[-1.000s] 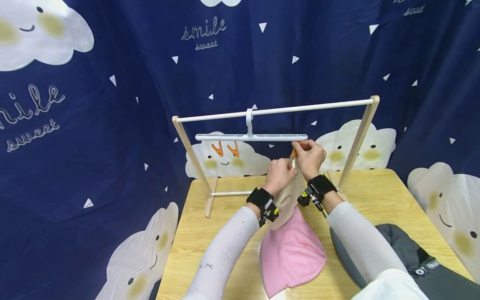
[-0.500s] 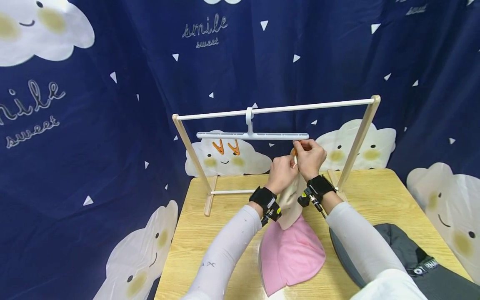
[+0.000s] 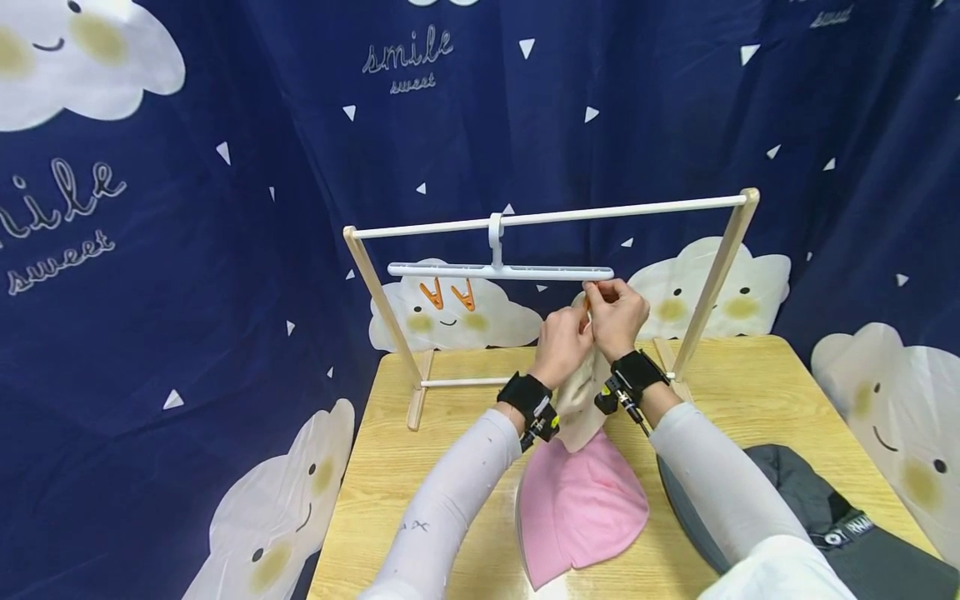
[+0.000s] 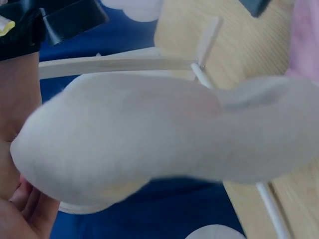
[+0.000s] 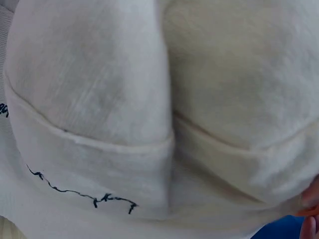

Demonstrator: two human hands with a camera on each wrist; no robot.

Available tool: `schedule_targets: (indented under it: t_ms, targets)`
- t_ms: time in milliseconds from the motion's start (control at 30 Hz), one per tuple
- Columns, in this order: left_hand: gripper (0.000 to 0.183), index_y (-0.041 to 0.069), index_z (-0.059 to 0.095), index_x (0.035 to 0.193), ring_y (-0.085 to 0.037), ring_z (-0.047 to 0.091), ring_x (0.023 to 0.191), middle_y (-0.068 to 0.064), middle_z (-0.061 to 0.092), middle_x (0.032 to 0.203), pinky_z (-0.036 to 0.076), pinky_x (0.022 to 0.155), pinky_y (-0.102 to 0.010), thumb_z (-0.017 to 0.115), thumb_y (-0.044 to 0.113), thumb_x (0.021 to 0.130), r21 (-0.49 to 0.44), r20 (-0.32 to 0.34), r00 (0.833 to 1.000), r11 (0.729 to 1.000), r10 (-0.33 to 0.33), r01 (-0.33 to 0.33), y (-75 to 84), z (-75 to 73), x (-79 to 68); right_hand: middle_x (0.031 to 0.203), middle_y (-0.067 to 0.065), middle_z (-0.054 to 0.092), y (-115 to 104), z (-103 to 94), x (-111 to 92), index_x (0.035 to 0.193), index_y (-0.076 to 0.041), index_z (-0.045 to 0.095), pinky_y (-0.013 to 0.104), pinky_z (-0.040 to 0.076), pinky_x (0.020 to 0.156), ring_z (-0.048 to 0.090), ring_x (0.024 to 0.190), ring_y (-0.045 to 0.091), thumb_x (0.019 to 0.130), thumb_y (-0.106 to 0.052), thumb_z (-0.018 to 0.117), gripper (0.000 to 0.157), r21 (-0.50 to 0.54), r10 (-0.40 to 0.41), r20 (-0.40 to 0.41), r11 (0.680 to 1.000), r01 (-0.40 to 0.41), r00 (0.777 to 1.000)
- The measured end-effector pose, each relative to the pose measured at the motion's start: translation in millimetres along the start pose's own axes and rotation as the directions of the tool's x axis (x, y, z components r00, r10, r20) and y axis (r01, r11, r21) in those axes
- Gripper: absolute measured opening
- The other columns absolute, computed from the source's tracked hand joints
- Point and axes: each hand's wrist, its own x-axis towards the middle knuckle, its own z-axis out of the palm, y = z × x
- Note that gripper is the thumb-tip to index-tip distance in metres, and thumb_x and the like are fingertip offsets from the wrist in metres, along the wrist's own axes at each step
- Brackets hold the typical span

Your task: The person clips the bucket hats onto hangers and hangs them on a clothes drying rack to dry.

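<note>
Below the straight white hanger [image 3: 497, 272], a soft, seamed cream hat [image 5: 94, 94] is pinched by the left hand [image 3: 561, 343], an orange clip [image 3: 587, 305] by the right hand [image 3: 618, 317].

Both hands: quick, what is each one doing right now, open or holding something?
Left hand: closed, holding the beige hat.
Right hand: closed, pinching an orange clip at one end of the white hanger.

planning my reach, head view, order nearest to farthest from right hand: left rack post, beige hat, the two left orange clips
1. Beige hat, below-left of the right hand
2. Inner orange clip, farther left
3. Outer orange clip, left of that
4. Left rack post, leftmost
</note>
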Motion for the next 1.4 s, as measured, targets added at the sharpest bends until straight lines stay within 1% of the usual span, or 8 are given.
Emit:
schedule_targets:
  t_ms: [133, 333, 533, 667, 800, 1033, 1267, 1400]
  targets:
    - [0.018, 0.013, 0.063, 0.08, -0.017, 0.061, 0.072, 0.001, 0.058, 0.077, 0.048, 0.064, -0.031, 0.071, 0.012, 0.096, 0.011, -0.02, 0.997, 0.997, 0.07, -0.07, -0.3, -1.3, -0.7, 0.079, 0.016, 0.077, 1, 0.5, 0, 0.084, 0.001, 0.079, 0.014, 0.041, 0.068, 0.057, 0.065, -0.01, 0.085, -0.015, 0.087, 0.017, 0.013, 0.0, 0.001, 1.0, 0.0, 1.0]
    - [0.016, 0.011, 0.065, 0.082, -0.018, 0.065, 0.074, -0.001, 0.063, 0.081, 0.052, 0.067, -0.034, 0.069, 0.012, 0.098, 0.035, -0.047, 0.991, 0.992, 0.124, -0.123, -0.6, -2.2, 0.2, 0.08, 0.016, 0.077, -1, -0.2, 1, 0.085, 0.001, 0.079, 0.012, 0.041, 0.066, 0.063, 0.066, -0.001, 0.084, -0.012, 0.088, 0.016, 0.018, -0.004, 0.015, 1.0, 0.004, 1.0]
    - [0.013, 0.01, 0.068, 0.085, -0.019, 0.069, 0.076, -0.002, 0.067, 0.084, 0.055, 0.069, -0.035, 0.07, 0.012, 0.098, 0.093, -0.044, 0.98, 0.977, 0.196, -0.191, -2.8, 1.3, 0.1, 0.081, 0.017, 0.077, 0, -5.4, -1, 0.087, 0.001, 0.079, 0.014, 0.04, 0.066, 0.053, 0.063, -0.018, 0.083, -0.017, 0.091, 0.022, 0.015, 0.04, 0.062, 0.999, -0.041, 0.997]
    - [0.012, 0.011, 0.069, 0.086, -0.018, 0.068, 0.076, -0.001, 0.065, 0.083, 0.055, 0.07, -0.035, 0.071, 0.012, 0.097, 0.089, -0.053, 0.977, 0.976, 0.205, -0.2, -4.2, 3.3, -0.5, 0.082, 0.019, 0.077, -1, -8.1, -2, 0.09, 0.002, 0.079, 0.015, 0.04, 0.066, 0.054, 0.062, -0.015, 0.081, -0.019, 0.092, 0.026, 0.017, 0.057, 0.097, 0.998, -0.059, 0.994]
    - [0.012, 0.012, 0.069, 0.086, -0.016, 0.066, 0.075, 0.001, 0.065, 0.083, 0.053, 0.069, -0.033, 0.071, 0.012, 0.098, 0.062, -0.052, 0.984, 0.984, 0.173, -0.169, -3.6, 5.7, 0.1, 0.083, 0.018, 0.077, 1, -9.0, -1, 0.094, 0.001, 0.079, 0.015, 0.042, 0.067, 0.056, 0.065, -0.008, 0.08, -0.022, 0.092, 0.03, -0.001, 0.071, 0.111, 0.997, -0.072, 0.991]
    - [0.016, 0.015, 0.067, 0.079, -0.011, 0.058, 0.07, 0.005, 0.059, 0.076, 0.046, 0.063, -0.028, 0.074, 0.012, 0.093, 0.002, -0.053, 0.998, 0.999, 0.045, -0.045, 0.0, 8.9, 2.8, 0.084, 0.018, 0.077, 2, -9.7, 1, 0.097, 0.001, 0.079, 0.014, 0.042, 0.068, 0.062, 0.069, 0.004, 0.081, -0.019, 0.091, 0.028, -0.005, 0.067, 0.13, 0.998, -0.067, 0.989]
    - [0.025, 0.017, 0.061, 0.071, -0.012, 0.056, 0.066, 0.005, 0.053, 0.07, 0.044, 0.06, -0.029, 0.075, 0.014, 0.092, 0.0, -0.065, 0.997, 0.999, -0.039, 0.039, 6.5, 11.2, 7.4, 0.089, 0.018, 0.078, 1, -10.7, 7, 0.1, 0.001, 0.078, 0.015, 0.044, 0.071, 0.075, 0.08, 0.03, 0.083, -0.014, 0.089, 0.025, -0.018, 0.046, 0.152, 0.999, -0.044, 0.987]
    - [0.023, 0.017, 0.063, 0.072, -0.013, 0.059, 0.068, 0.005, 0.055, 0.072, 0.048, 0.062, -0.03, 0.075, 0.013, 0.092, -0.017, -0.078, 0.995, 0.998, -0.063, 0.062, 10.9, 13.8, 10.5, 0.093, 0.019, 0.078, -1, -13.2, 13, 0.103, 0.001, 0.078, 0.018, 0.045, 0.075, 0.076, 0.085, 0.034, 0.085, -0.014, 0.087, 0.025, -0.029, 0.03, 0.167, 0.999, -0.025, 0.985]
